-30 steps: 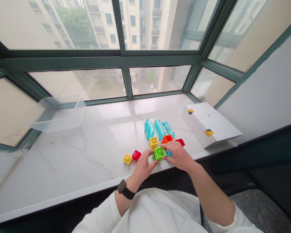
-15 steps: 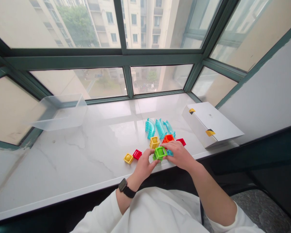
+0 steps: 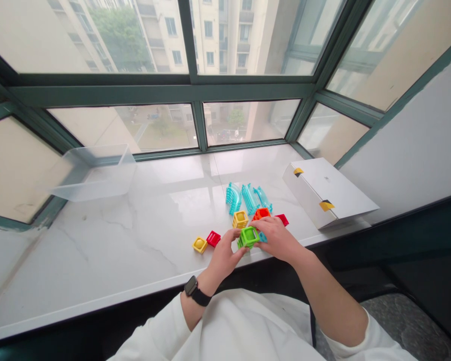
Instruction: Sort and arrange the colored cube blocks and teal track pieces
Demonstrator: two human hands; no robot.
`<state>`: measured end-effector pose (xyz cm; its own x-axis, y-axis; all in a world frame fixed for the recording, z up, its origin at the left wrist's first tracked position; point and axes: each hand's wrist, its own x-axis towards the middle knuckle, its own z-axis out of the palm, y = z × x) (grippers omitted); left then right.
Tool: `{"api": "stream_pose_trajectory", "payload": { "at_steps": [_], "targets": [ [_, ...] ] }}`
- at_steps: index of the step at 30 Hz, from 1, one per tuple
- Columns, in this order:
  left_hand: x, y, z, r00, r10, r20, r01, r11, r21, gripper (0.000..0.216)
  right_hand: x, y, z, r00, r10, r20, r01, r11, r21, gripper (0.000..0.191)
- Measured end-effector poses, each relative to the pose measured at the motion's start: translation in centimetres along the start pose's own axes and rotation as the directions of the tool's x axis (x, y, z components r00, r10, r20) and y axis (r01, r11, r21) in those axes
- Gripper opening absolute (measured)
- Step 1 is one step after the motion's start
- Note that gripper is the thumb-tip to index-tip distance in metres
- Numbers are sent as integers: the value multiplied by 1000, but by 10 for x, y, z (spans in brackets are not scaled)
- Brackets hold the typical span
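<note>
Green block (image 3: 248, 237), clamped between left hand (image 3: 224, 253) and right hand (image 3: 280, 239) — hold unchanged from a second ago

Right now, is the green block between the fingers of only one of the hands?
No, the left hand has its fingers at one side of the green block and the right hand at the other.

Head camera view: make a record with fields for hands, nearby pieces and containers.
Left hand: gripping green block; black watch on wrist
Right hand: on the block's other side
Beyond hands: yellow block, orange block, turquoise pieces
Beside left hand: red piece, other yellow block
Partly hidden: blue piece by right hand
Containers: clear tub, far left; white box, right
</note>
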<state>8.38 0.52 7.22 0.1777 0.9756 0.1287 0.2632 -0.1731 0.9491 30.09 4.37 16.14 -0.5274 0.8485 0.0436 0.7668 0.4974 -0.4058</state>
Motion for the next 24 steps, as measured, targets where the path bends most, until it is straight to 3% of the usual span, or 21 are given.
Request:
{"api": "stream_pose_trajectory", "payload": {
  "at_steps": [12,24],
  "targets": [
    [-3,2,-2,999,27,22,-27,1000,-6,41,-1,5,7,999,-36,-11,36,999,-36,54],
    [-3,-1,-5,999,31,22,-33,997,66,44,-2,8,11,998,-66,-22,64,995,-73,72]
  ]
}}
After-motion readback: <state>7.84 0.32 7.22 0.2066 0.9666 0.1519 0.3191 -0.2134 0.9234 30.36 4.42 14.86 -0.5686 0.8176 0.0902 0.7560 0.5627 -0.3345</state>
